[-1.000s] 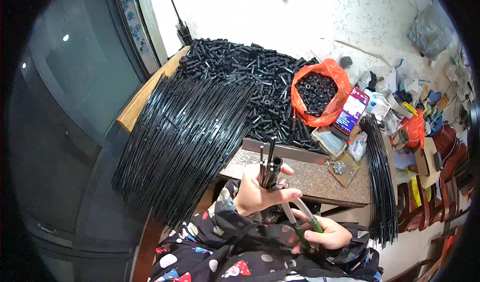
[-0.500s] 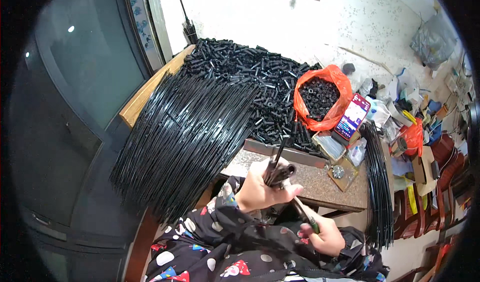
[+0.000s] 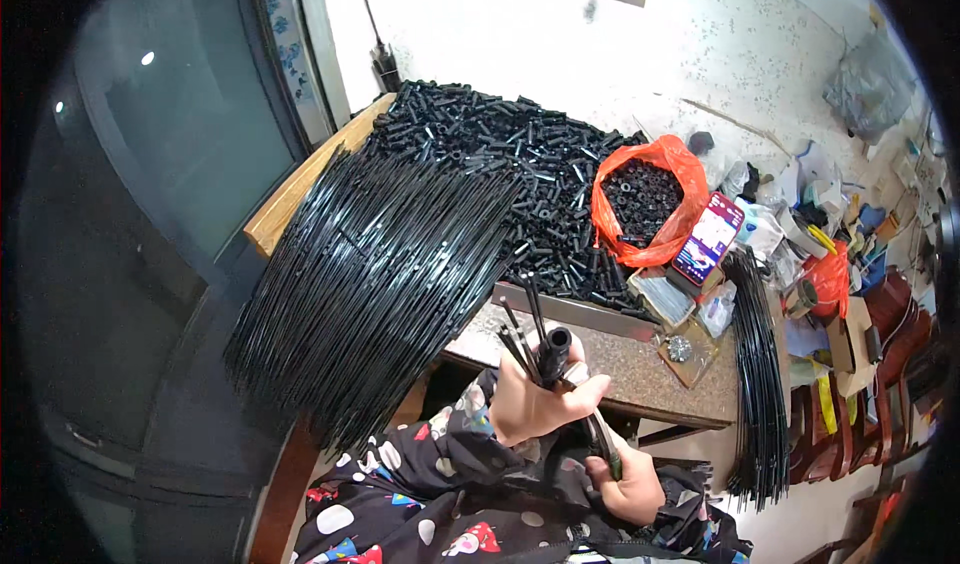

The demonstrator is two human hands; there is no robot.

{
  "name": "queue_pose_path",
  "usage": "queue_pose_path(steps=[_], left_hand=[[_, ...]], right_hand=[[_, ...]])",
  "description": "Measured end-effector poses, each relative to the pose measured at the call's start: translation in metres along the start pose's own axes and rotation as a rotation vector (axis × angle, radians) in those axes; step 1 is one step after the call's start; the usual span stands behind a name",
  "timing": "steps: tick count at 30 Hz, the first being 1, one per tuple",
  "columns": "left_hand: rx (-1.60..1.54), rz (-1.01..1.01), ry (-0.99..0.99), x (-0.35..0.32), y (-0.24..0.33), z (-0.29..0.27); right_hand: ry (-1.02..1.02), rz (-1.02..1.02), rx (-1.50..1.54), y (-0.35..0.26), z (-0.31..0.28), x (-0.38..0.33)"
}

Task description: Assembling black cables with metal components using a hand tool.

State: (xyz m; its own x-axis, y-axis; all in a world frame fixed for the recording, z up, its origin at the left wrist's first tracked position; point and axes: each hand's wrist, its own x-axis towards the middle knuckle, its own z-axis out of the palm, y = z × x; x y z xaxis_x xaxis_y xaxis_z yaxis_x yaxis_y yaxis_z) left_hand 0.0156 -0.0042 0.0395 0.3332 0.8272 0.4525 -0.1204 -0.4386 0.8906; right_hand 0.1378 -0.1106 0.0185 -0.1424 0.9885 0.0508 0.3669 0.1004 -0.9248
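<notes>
My left hand is closed round several thin black rods and a short black tube. The tube's round open end faces up, and the rods fan out beside it. Below it, my right hand grips a slim tool with a dark green handle. Its upper part reaches to the underside of my left hand, where its tip is hidden; the tool's exact kind is unclear. Both hands are over my lap, just in front of the speckled table.
A wide bundle of black rods covers the table's left side. Behind lie a heap of black tubes and an orange bag of small black rings. A phone leans nearby. More rods hang over the right edge, beside clutter.
My left hand has turned, so the tube now stands more upright and the rods spread apart. My right hand has shifted left and slightly down with the tool, nearer the left hand.
</notes>
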Motion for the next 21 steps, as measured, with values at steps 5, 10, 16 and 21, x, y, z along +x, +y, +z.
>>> queue_pose_path(steps=[5,10,16,21], left_hand=[[-0.242,-0.061,-0.048,0.005,-0.007,-0.003],[-0.055,0.102,0.022,-0.004,-0.028,-0.023],[-0.285,-0.006,-0.107,-0.019,-0.039,-0.032],[-0.377,0.031,-0.178,-0.012,-0.029,-0.045]], right_hand=[[0.026,-0.054,-0.204,0.009,-0.034,0.012],[0.351,0.098,-0.640,0.071,-0.048,0.014],[0.439,0.258,-0.981,0.105,-0.044,0.009],[0.459,0.252,-1.100,0.112,-0.042,0.011]])
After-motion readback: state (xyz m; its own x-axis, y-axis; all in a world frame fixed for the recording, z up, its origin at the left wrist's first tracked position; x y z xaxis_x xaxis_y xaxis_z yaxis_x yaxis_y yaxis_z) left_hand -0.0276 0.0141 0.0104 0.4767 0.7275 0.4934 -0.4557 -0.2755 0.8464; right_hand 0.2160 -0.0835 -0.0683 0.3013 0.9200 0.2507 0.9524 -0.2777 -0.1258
